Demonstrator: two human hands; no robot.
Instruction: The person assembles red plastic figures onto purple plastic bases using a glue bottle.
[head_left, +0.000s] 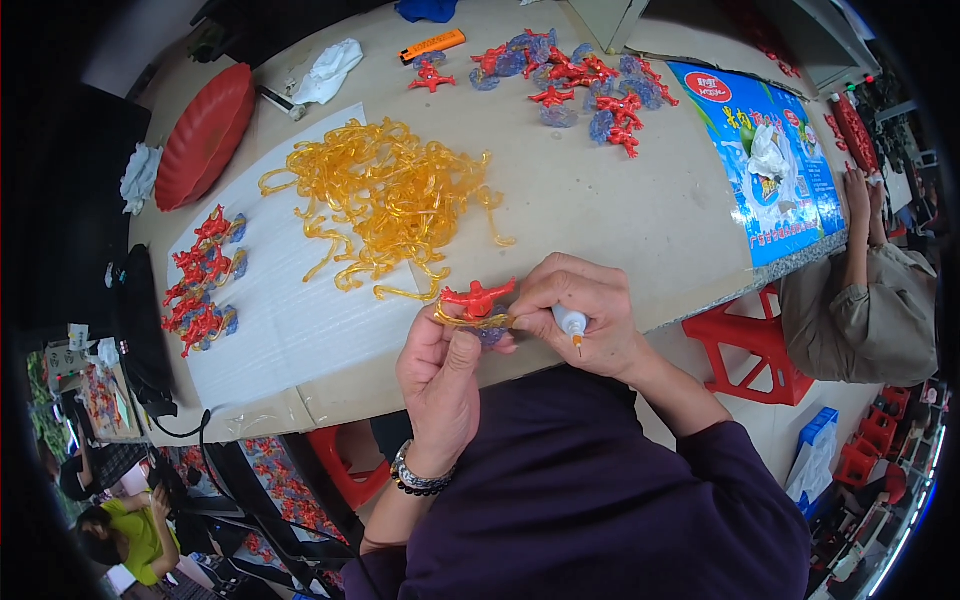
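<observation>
Close to the table's near edge, my left hand (438, 390) is closed on a small red plastic figurine (478, 299) with a translucent purple-blue base (492, 337). A clear yellow curved strip (462, 321) runs along the front of the figurine. My right hand (600, 305) pinches the strip's right end between thumb and finger. Tucked in the same hand is a small white dropper bottle (570, 320), its thin orange tip angled down. A heap of similar yellow strips (390, 200) lies just beyond my hands. Part of the base is hidden by my left fingers.
Figurines (205, 280) stand in a group on a white sheet (270, 350) at left; more (600, 85) lie at the far side. A red dish (205, 135), crumpled tissue (328, 70), orange box (432, 46) and blue printed sheet (760, 160) surround them. Another person (860, 300) sits at right.
</observation>
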